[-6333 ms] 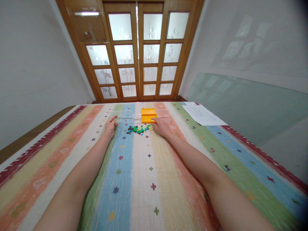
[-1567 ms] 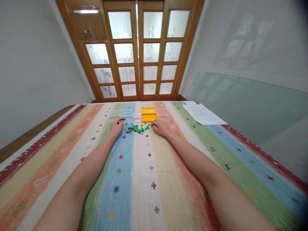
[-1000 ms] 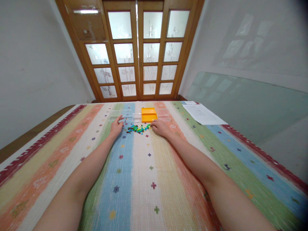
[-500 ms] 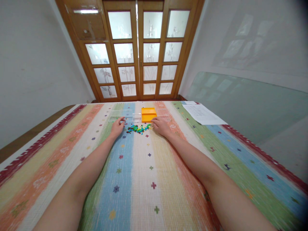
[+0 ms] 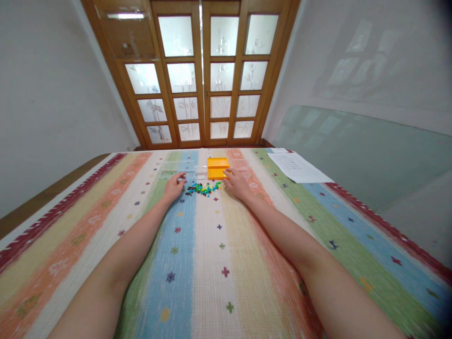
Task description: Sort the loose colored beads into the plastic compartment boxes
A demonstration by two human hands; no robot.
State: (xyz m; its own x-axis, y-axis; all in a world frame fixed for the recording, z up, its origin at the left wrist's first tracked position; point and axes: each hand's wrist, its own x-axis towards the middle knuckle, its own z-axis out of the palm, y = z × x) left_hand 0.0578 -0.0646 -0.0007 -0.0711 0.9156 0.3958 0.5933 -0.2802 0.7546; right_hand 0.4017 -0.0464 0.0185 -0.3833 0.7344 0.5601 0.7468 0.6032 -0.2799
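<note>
A pile of small green, blue, yellow and dark pieces lies on the striped tablecloth between my hands. My left hand rests just left of the pile, fingers loosely curved and apart, with nothing visible in them. To the pile's right is my right hand, its fingers spread; one fingertip reaches the front right corner of an orange tray, and the thumb is by the yellow pieces. Whether a tiny piece is between those fingers is too small to see.
Clear plastic boxes stand beside the orange tray: one on the left, a small one touching its side, and another on the right, partly behind my right hand. White paper sheets lie at the table's right edge.
My right hand's fingers have spread and lifted a little toward the orange tray. My left hand has shifted slightly to the right. The pile looks the same.
</note>
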